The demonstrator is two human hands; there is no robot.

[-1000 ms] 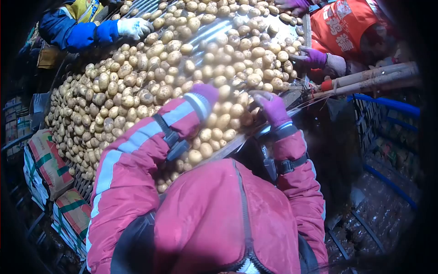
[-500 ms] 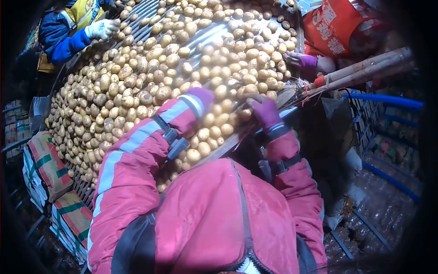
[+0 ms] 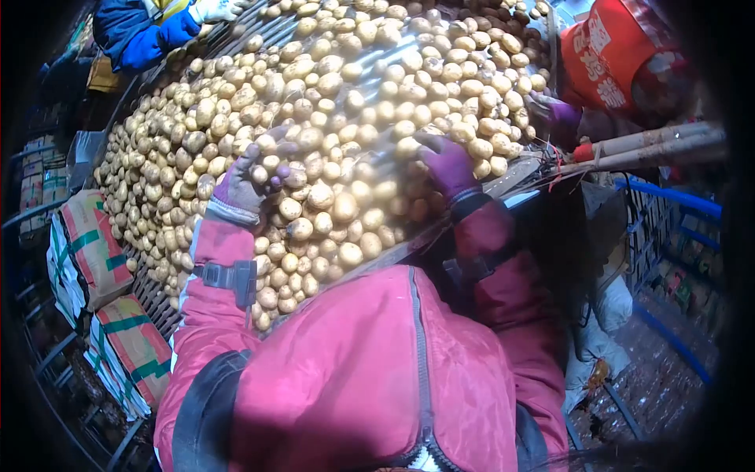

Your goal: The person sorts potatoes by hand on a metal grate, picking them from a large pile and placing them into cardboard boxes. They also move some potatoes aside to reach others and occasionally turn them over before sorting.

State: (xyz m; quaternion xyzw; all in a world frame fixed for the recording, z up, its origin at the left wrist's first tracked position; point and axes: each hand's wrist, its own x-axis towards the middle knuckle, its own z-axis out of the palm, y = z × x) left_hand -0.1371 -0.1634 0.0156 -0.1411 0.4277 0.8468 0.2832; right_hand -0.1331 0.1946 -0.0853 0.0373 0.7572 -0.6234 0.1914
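Many potatoes (image 3: 321, 197) are heaped over a slatted sorting surface. My left hand (image 3: 245, 182), in a purple and grey glove, is spread over the heap with its fingers apart, touching potatoes at their tips. Over on the right, my right hand (image 3: 448, 164), also in a purple glove, rests at the heap near the surface's front edge. Its thumb and fingers are apart beside several potatoes, with nothing plainly held.
A co-worker's white-gloved hand (image 3: 216, 9) is at the top left. Another's purple-gloved hand (image 3: 557, 112) is at the right edge, beside a red apron (image 3: 605, 59). Poles (image 3: 653, 141) jut in from the right. Packed cartons (image 3: 98, 248) stand at the left.
My left hand has moved left, away from my right hand, and its fingers have spread. My right hand stays near the front edge. The whole view has shifted slightly.
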